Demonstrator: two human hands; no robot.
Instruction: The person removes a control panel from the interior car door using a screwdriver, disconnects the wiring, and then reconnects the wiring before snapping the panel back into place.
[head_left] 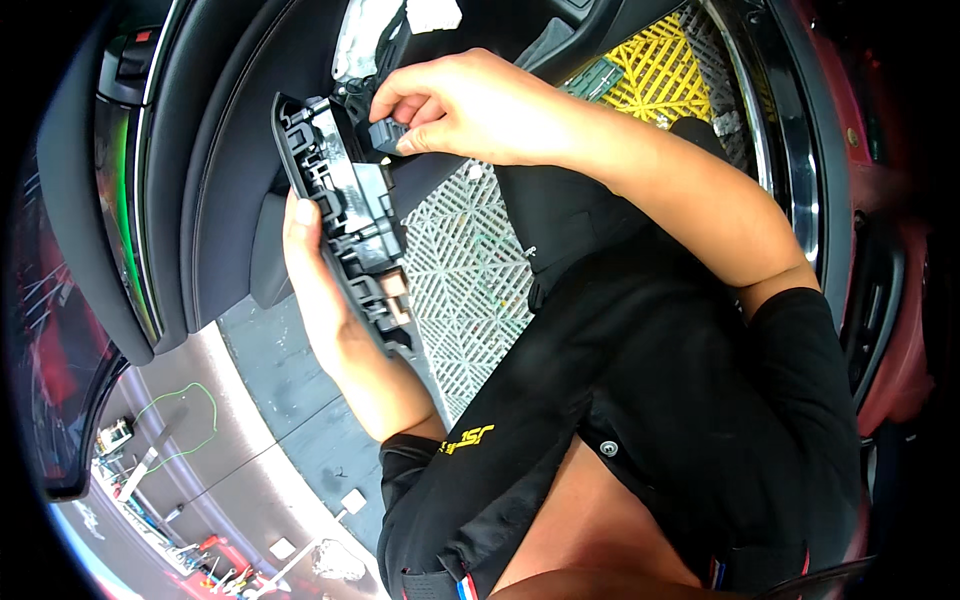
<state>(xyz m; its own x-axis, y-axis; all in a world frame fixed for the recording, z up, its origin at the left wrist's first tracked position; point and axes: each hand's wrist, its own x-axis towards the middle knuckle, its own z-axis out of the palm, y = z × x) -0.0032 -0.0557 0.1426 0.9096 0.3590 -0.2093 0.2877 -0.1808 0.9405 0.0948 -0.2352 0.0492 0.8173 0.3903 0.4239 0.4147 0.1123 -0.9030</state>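
My left hand (312, 255) is wrapped around the long edge of a car door switch panel (345, 205), its dark underside with clips and a shiny module turned up. The panel stands tilted, its far end close to the door. In my right hand (455, 108), pinched between thumb and fingers, is a grey wiring connector (386, 134). It is right beside the far end of the panel; whether the two touch I cannot tell. Dark wires (352, 98) show behind the connector, partly hidden by my fingers.
A black car door panel (215, 170) with a green-lit strip (125, 190) curves along the left. White grid flooring (465, 270) lies below my hands, yellow grid flooring (665, 75) farther off. Several tools (225, 575) lie at lower left. A car body edge (795, 150) rises at right.
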